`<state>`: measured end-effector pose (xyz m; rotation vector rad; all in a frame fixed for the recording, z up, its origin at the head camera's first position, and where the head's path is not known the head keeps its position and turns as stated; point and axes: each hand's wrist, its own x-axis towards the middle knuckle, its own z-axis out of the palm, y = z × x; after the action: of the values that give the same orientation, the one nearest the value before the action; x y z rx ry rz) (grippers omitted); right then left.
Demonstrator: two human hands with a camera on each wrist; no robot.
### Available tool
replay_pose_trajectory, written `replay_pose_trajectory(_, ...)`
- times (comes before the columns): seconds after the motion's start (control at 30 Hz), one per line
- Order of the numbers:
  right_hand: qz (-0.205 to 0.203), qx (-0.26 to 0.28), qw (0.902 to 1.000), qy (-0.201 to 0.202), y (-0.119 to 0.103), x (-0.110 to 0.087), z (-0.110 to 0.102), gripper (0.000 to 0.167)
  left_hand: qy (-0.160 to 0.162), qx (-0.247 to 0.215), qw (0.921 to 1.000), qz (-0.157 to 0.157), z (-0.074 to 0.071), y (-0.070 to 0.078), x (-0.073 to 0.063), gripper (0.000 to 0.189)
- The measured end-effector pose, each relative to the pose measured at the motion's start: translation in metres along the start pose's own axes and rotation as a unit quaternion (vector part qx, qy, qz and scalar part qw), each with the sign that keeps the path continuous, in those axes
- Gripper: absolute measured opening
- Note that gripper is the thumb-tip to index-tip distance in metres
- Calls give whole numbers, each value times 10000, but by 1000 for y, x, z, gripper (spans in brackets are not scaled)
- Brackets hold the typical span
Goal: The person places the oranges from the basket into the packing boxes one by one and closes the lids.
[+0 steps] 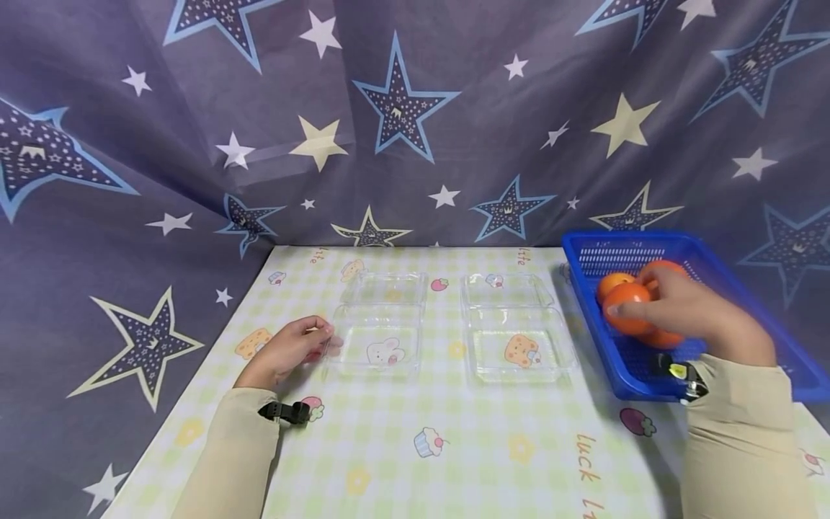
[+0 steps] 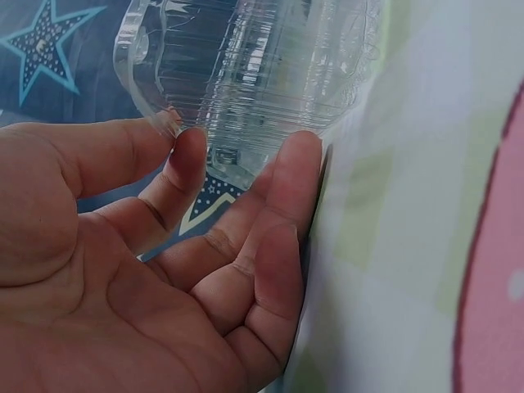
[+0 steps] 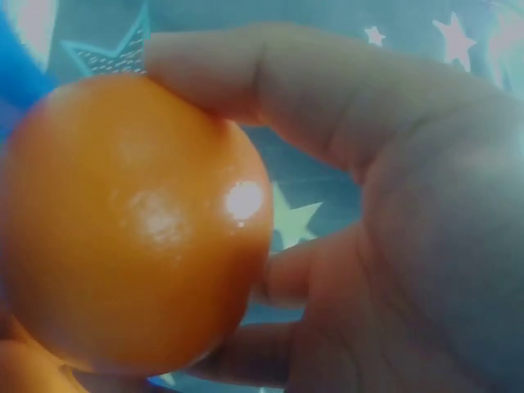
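My left hand (image 1: 285, 353) pinches the left rim of a clear plastic clamshell box (image 1: 372, 370) between thumb and index finger. The box stands with its lid raised or folded back; its other fingers curl loosely beneath the rim in the left wrist view. At the right, my right hand (image 1: 703, 310) grips an orange (image 1: 626, 308) inside a blue plastic basket (image 1: 588, 339). In the right wrist view the orange (image 3: 139, 221) fills the space between thumb and fingers. Several more oranges (image 1: 612, 282) lie around it, partly hidden by the hand.
A second open clear clamshell box (image 1: 521, 375) stands between the first box and the basket. All stand on a table with a green checked cloth (image 1: 363, 440). A dark star-patterned curtain (image 1: 441, 173) hangs behind the table and along its left side.
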<state>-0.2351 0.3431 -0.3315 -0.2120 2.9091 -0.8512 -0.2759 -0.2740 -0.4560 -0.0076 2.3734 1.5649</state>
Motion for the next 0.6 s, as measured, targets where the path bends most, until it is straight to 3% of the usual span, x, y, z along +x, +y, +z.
replay_pose_trajectory(0.1,238,-26,9997,-87,-8,-3,-2,77,-5,-68,10000,5,1,-3,1,30)
replay_pose_trajectory(0.23,417,-44,9991,-66,-20,-8,-5,88,-69,-118,9999,71,1,-5,3,31)
replay_pose_trajectory(0.43,441,291,9986,23,-37,-12,0,91,-102,-78,9999,97,-4,-9,-1,32)
replay_pose_trajectory(0.6,256,406,9983,342,-44,-12,3,89,-142,-73,9996,222,-4,-8,0,35)
